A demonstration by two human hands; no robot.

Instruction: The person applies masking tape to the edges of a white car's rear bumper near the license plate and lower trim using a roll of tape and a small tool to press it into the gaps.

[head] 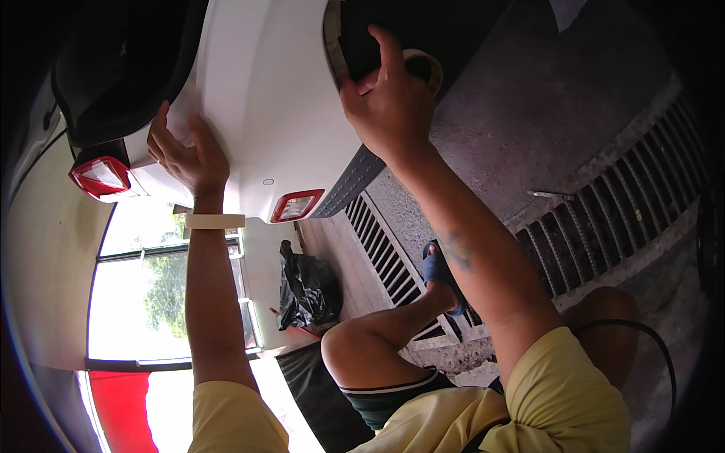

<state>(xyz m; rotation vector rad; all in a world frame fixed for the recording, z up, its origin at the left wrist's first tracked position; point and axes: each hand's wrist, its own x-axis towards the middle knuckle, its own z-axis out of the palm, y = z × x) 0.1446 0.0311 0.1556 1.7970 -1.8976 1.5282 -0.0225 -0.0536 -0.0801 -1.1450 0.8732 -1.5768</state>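
Note:
My left hand is against the white painted rear bodywork of a vehicle, below its dark window area, fingers apart and nothing held. A cream band circles the left wrist. My right hand is at the edge of the wheel arch, its index finger raised and its thumb side near the arch lip. A roll of tape shows beside its outer fingers, partly hidden, and appears to be held by them. A pale strip runs along the arch edge. A red-rimmed tail lamp and bumper reflector lie nearby.
Metal floor grates cross the concrete floor, with a small flat metal piece beside one. A black plastic bag stands by the wall. A dark cable curves at the right. My sandalled foot rests near the other grate.

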